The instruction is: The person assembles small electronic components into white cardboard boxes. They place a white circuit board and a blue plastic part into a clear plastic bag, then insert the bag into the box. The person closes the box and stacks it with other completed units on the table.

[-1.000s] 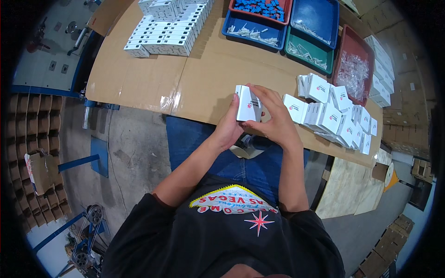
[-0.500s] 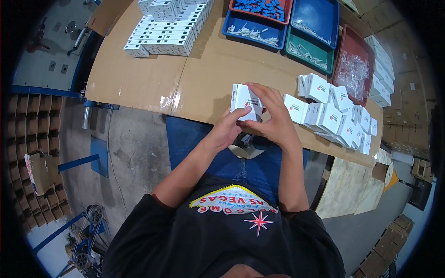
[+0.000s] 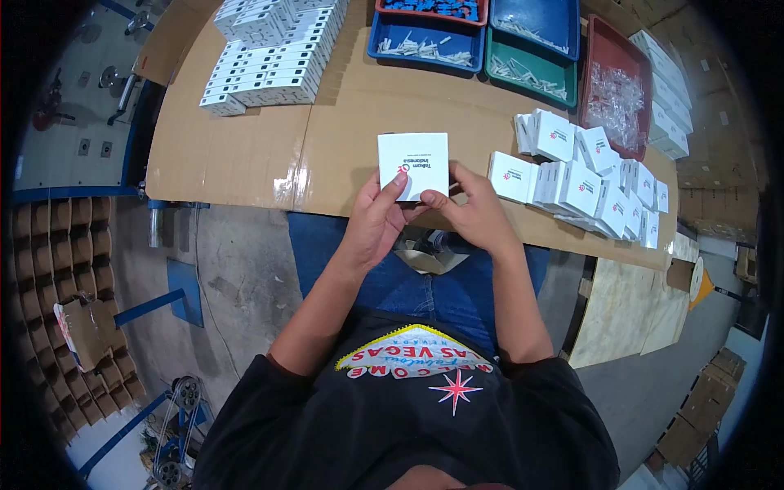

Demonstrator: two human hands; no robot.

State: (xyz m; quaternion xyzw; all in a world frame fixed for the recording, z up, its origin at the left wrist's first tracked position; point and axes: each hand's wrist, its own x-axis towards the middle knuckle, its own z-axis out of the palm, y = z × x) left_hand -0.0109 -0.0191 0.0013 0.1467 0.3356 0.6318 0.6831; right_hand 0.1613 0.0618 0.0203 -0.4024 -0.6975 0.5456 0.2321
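White square cardboard box [image 3: 413, 166] with a small red mark on its face sits just past the near edge of the brown cardboard-covered table [image 3: 245, 155], held up flat toward the camera. Left hand [image 3: 377, 219] grips its lower edge at 7 o'clock, thumb pressed on the face and fingers curled behind. Right hand [image 3: 472, 214] pinches the lower right corner at 5 o'clock, thumb and fingers closed on the box. At 3 o'clock lies a loose heap of matching white boxes [image 3: 584, 180]. At 11 o'clock stand neat rows of white boxes [image 3: 269, 53]. Blue, green and red plastic trays [image 3: 490, 41] of small parts sit at 12 to 1 o'clock.
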